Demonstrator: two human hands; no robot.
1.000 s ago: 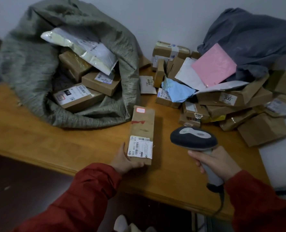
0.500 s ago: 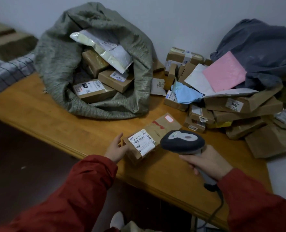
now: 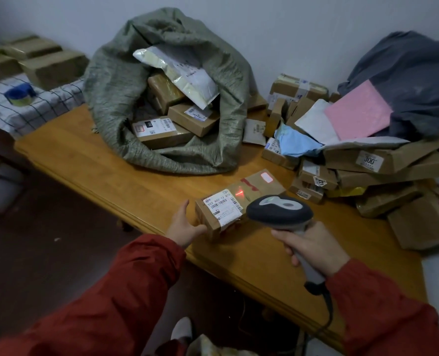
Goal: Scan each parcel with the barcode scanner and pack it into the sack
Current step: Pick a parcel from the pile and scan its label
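A long brown cardboard parcel (image 3: 241,199) with a white barcode label lies on the wooden table (image 3: 90,160). My left hand (image 3: 186,227) grips its near end. My right hand (image 3: 313,246) holds the grey barcode scanner (image 3: 280,210) just right of the label. A red scan mark glows on the parcel beside the label. The green woven sack (image 3: 115,98) stands open behind, holding several boxes and a white mailer.
A heap of brown parcels (image 3: 383,176), pink, white and blue mailers and a grey bag fills the table's right side. The scanner cable hangs off the front edge. At far left, brown boxes (image 3: 43,62) rest on a checked cloth.
The parcel has turned diagonal, its label end now at my left hand. The scanner moved closer over it and red light now shows on the parcel. The view shifted left.
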